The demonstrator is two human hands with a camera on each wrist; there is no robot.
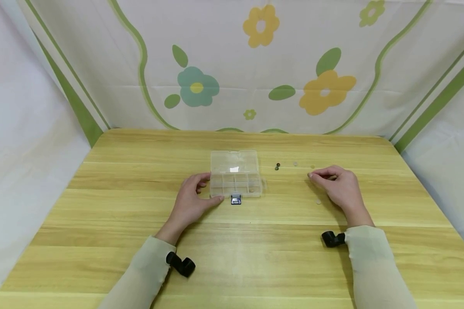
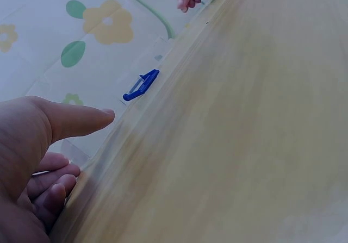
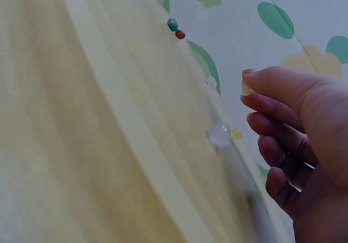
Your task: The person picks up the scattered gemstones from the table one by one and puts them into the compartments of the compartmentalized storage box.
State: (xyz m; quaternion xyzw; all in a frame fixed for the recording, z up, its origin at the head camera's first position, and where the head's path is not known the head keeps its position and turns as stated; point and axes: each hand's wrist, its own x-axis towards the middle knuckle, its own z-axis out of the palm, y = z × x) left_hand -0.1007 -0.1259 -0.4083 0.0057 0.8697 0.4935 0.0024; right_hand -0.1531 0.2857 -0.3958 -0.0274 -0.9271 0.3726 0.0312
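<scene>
Flowered white cloth (image 1: 232,56) hangs behind a wood-grain table (image 1: 100,240). From the head view, the inside of the clear plastic compartment box (image 1: 217,183) can be seen: its lid (image 1: 226,161) is raised at the back, its cells run in 2 rows, and 1 small brownish piece (image 1: 251,191) lies in the front right cell. Only the right wrist view makes out the colours of the loose beads: a teal bead (image 3: 172,24) touching a red bead (image 3: 180,34), then a clear bead (image 3: 211,82), a yellow bead (image 3: 236,134) and a white bead (image 3: 219,135). In the left wrist view, the blue latch (image 2: 142,85) stands out, but the thumb covers part of the box.

The left hand (image 1: 191,199) grips the box's left end, thumb at the front corner, fingers at the side. The right hand (image 1: 338,189), well apart from the box on its right, pinches 1 pale bead (image 3: 246,88) between thumb and index finger; the yellow bead lies just beyond those fingertips, the white bead nearer the person.
</scene>
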